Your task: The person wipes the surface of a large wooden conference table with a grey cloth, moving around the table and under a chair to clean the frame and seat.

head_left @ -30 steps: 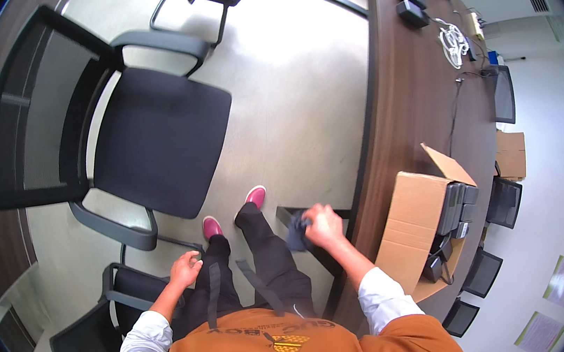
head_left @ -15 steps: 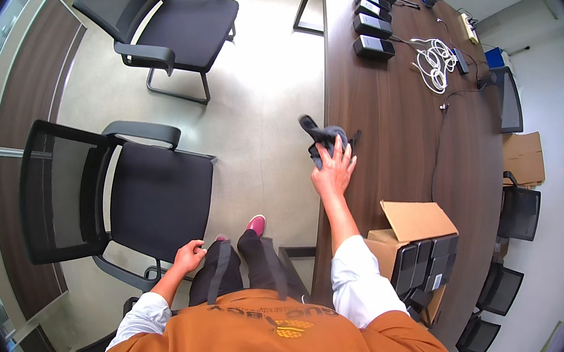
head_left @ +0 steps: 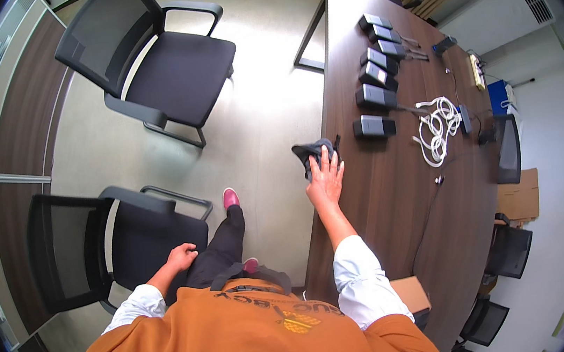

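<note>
Long dark wooden table (head_left: 399, 211) running away up the right side of the view, near edge bordering pale floor (head_left: 266, 107). Two black mesh chairs, one (head_left: 156, 65) upper left, one (head_left: 107, 246) close at lower left. Farther up the table, a row of grey-black boxy devices (head_left: 374, 69) and a coil of white cable (head_left: 437, 130), well apart from the reach.

At the table's left edge, straight ahead of the right shoulder: a dark crumpled cloth (head_left: 314, 152), bunched with no clear long axis, partly overhanging the edge. Right hand (head_left: 326, 179) extended, fingers spread flat, fingertips pressing on the cloth's near side, not closed around it. Left hand (head_left: 181, 257) far off at lower left, resting loosely curled on the thigh, holding nothing. Hands well apart; right one plainly the nearer, already touching. Cloth beyond the palm, away from the body along the edge.
</note>
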`<move>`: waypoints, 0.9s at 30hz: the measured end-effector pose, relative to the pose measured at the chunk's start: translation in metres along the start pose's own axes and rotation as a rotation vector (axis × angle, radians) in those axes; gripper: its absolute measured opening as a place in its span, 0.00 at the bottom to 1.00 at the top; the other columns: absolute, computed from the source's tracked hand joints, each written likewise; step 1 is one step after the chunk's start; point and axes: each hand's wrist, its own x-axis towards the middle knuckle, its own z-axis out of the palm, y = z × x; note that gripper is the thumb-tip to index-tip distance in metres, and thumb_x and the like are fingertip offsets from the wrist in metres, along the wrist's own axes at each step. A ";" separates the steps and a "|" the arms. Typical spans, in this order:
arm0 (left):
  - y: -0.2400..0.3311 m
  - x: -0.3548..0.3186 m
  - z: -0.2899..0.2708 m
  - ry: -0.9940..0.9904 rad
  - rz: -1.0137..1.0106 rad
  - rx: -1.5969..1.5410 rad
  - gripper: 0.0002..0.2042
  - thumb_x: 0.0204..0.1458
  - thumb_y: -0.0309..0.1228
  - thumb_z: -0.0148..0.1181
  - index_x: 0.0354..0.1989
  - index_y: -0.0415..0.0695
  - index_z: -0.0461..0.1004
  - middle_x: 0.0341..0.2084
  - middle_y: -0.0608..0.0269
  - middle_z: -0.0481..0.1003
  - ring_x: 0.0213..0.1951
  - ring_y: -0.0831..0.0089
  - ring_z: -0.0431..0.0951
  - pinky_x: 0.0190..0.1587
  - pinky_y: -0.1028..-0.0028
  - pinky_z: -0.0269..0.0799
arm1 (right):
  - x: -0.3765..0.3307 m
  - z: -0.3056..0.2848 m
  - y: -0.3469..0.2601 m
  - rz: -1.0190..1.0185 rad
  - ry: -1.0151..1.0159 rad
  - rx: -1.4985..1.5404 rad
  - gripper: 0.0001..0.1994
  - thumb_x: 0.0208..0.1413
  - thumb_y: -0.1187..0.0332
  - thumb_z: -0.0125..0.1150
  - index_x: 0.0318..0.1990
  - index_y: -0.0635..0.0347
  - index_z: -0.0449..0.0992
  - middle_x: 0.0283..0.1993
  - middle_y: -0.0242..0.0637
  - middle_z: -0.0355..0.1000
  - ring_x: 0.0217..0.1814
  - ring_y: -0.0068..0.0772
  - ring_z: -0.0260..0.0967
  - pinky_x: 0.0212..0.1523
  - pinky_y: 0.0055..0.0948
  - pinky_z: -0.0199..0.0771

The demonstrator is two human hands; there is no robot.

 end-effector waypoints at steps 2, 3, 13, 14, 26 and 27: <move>0.034 0.036 -0.028 0.021 0.070 0.005 0.20 0.50 0.41 0.62 0.50 0.46 0.75 0.37 0.57 0.80 0.42 0.63 0.80 0.49 0.67 0.74 | 0.025 0.002 0.003 -0.003 -0.039 -0.017 0.29 0.40 0.73 0.62 0.57 0.49 0.72 0.74 0.36 0.46 0.75 0.50 0.41 0.71 0.55 0.42; 0.060 0.053 -0.045 0.016 0.089 -0.003 0.20 0.50 0.41 0.62 0.50 0.46 0.75 0.38 0.55 0.80 0.42 0.62 0.80 0.49 0.66 0.74 | 0.037 0.003 0.005 -0.006 -0.065 -0.020 0.29 0.41 0.73 0.62 0.56 0.49 0.72 0.73 0.35 0.47 0.75 0.50 0.41 0.71 0.55 0.42; 0.259 0.226 -0.236 0.356 0.511 -0.155 0.24 0.49 0.37 0.64 0.56 0.50 0.70 0.45 0.54 0.73 0.42 0.64 0.76 0.47 0.66 0.73 | 0.177 0.001 0.031 -0.066 -0.072 0.064 0.25 0.41 0.73 0.61 0.53 0.52 0.75 0.71 0.34 0.53 0.76 0.47 0.40 0.71 0.55 0.42; 0.269 0.242 -0.260 0.417 0.453 -0.131 0.25 0.48 0.36 0.65 0.57 0.50 0.69 0.43 0.55 0.72 0.41 0.65 0.75 0.46 0.66 0.73 | 0.192 0.003 0.033 -0.068 -0.058 0.071 0.25 0.41 0.73 0.62 0.53 0.52 0.75 0.71 0.34 0.53 0.75 0.48 0.41 0.71 0.55 0.42; 0.302 0.327 -0.575 1.099 0.034 0.169 0.36 0.47 0.38 0.66 0.66 0.56 0.56 0.56 0.45 0.66 0.57 0.49 0.68 0.59 0.57 0.65 | 0.426 0.016 0.072 -0.141 -0.004 0.115 0.25 0.41 0.72 0.62 0.52 0.53 0.76 0.69 0.35 0.56 0.74 0.48 0.45 0.69 0.57 0.47; 0.300 0.340 -0.603 1.145 0.020 0.204 0.37 0.47 0.41 0.66 0.67 0.57 0.55 0.57 0.44 0.65 0.58 0.47 0.67 0.59 0.56 0.65 | 0.451 0.018 0.078 -0.137 -0.036 0.078 0.26 0.41 0.70 0.63 0.54 0.50 0.75 0.70 0.34 0.54 0.74 0.48 0.44 0.69 0.57 0.46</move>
